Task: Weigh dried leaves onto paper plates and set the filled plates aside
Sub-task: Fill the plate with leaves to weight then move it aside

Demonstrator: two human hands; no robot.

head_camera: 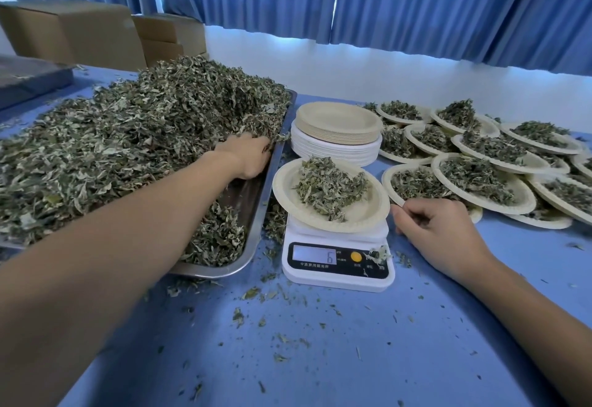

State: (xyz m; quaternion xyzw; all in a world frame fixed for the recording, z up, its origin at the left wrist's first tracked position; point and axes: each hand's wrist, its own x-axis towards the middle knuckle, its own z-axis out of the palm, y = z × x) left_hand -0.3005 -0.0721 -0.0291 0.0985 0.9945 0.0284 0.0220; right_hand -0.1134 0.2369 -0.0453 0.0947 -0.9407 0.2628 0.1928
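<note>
Big metal tray on the left, heaped high with dried leaves, only its near right corner showing bare steel. Right beside it sits the white scale, and on top a paper plate carrying a loose mound of leaves in its middle; the display shows a 6. Behind the scale, a stack of empty plates, tan ones on white ones. Off to the right, the filled plates, overlapping each other in a spread across the blue table, each with its own pile. Crumbs of leaf lie scattered over the cloth.

Now the hands. The left hand reaches into the tray at the right edge of the heap, knuckles up, fingertips sunk among the leaves, so how far they curl or what they grasp cannot be told. The right hand rests on the table just right of the scale, fingers loosely curled and holding nothing, its fingertips close by the rim of the weighed plate; contact is unclear
</note>
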